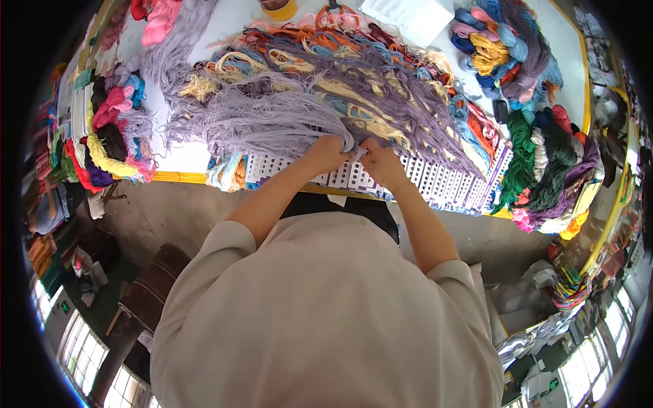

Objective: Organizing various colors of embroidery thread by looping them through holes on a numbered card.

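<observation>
Both my hands meet at the near edge of the table, over a row of white cards punched with holes (415, 178). My left hand (328, 154) is closed round the gathered end of a lavender yarn bundle (265, 115), whose loose strands fan out to the left. Close beside it, my right hand (381, 163) pinches at the same gathered end, its fingertips nearly touching the left ones. Darker purple yarn (408, 102) lies spread to the right, over cream, orange and blue strands. The exact grip of the fingertips is partly hidden by the yarn.
Coloured yarn skeins hang over the table at left (112, 109) and right (544, 163). More skeins (500, 51) lie at the back right, near white paper sheets (411, 19). A yellow-banded container (280, 9) stands at the back. Behind me at left is a brown padded seat (155, 285).
</observation>
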Demonstrator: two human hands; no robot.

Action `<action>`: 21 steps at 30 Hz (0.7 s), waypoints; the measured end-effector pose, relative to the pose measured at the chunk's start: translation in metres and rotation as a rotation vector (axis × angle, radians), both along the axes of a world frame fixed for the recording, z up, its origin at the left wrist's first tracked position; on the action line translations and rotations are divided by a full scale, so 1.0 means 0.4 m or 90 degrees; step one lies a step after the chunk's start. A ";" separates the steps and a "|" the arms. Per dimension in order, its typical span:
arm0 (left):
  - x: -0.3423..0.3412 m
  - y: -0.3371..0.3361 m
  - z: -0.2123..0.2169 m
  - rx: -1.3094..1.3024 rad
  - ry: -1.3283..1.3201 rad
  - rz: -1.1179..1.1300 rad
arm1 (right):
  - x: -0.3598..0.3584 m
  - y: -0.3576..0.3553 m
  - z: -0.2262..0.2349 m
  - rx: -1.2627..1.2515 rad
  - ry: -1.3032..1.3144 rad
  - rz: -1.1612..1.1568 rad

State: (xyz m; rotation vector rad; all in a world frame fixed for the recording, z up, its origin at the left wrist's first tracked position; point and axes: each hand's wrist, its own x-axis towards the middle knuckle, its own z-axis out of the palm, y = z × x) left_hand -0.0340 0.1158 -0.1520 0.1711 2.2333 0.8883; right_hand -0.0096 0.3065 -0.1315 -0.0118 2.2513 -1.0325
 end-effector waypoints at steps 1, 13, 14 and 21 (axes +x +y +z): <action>-0.011 -0.008 0.005 0.004 -0.025 0.014 | 0.002 -0.001 -0.012 0.023 0.027 -0.012; -0.119 -0.373 0.167 0.138 -0.234 0.416 | 0.023 -0.027 -0.081 0.118 0.137 -0.024; -0.138 -0.402 0.194 0.189 -0.262 0.508 | 0.025 -0.023 -0.090 0.108 0.139 -0.025; -0.138 -0.601 0.417 0.628 -0.128 0.702 | 0.030 -0.031 -0.092 0.219 0.135 0.024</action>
